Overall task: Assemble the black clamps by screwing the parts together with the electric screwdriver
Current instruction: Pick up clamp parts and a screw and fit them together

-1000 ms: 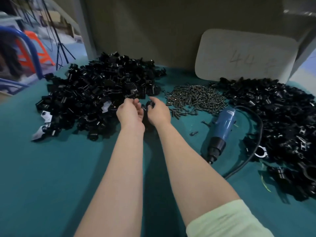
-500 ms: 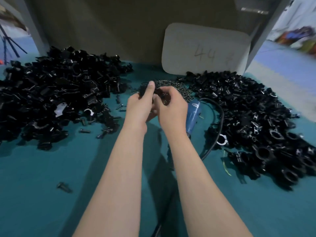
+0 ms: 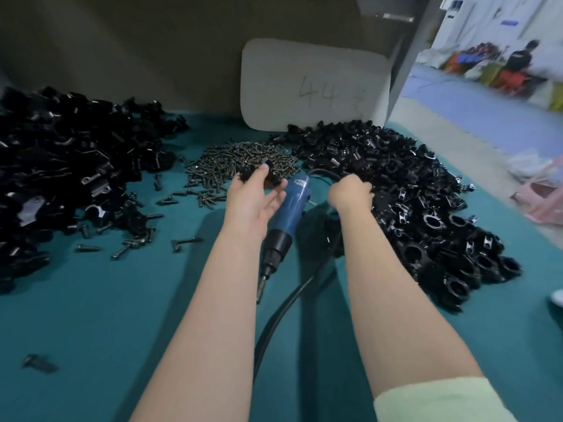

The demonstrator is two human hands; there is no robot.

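Observation:
My left hand (image 3: pixel 253 199) is raised palm-up over the screw heap and pinches a small black clamp part (image 3: pixel 262 174) between thumb and fingers. My right hand (image 3: pixel 350 193) is at the near edge of the right pile of black clamp parts (image 3: pixel 426 208), its fingers curled down round a part there; the fingertips are hidden. Between my hands the blue electric screwdriver (image 3: pixel 292 205) lies on the table, untouched, its bit (image 3: pixel 260 287) pointing toward me. A heap of dark screws (image 3: pixel 240 162) lies just behind my left hand.
A second big pile of black parts (image 3: pixel 61 166) fills the left side, with loose screws (image 3: pixel 131 243) scattered before it. The screwdriver's black cable (image 3: pixel 283 309) runs toward me between my arms. A white board (image 3: pixel 313 86) leans at the back. The teal table (image 3: pixel 91 315) ends at the right.
Both hands left the left pile and came up together with a black part. Now they have parted: the right hand went to the right pile, the left keeps the part.

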